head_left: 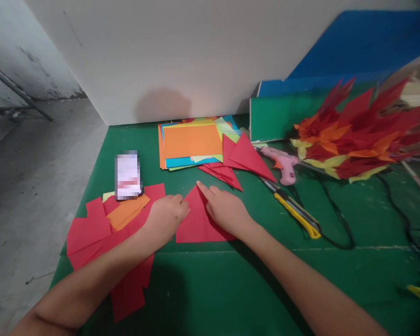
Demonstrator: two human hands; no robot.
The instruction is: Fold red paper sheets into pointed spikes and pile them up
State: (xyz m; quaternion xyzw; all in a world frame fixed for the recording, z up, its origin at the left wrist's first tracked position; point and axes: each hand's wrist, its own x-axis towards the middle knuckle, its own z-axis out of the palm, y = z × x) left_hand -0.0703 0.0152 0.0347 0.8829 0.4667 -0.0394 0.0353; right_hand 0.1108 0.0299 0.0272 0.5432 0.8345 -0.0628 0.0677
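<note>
A red sheet of paper (193,224), folded to a point at its far end, lies on the green table between my hands. My left hand (166,215) is closed, its curled fingertips at the sheet's left slanting edge. On the right slanting edge rests my right hand (227,210), the index finger stretched to the peak and the other fingers bent beneath. Part of the sheet is hidden under that hand. Left of my left hand are loose red paper pieces (89,233) and small orange paper pieces (128,213). Folded red triangles (248,156) lie beyond my right hand.
A phone (128,175) lies at the left. Behind is a stack of coloured paper (192,142). To the right are a pink glue gun (285,165) with a black cord, a yellow cutter knife (297,214) and red-orange paper flowers (350,135). A white board (178,56) stands behind.
</note>
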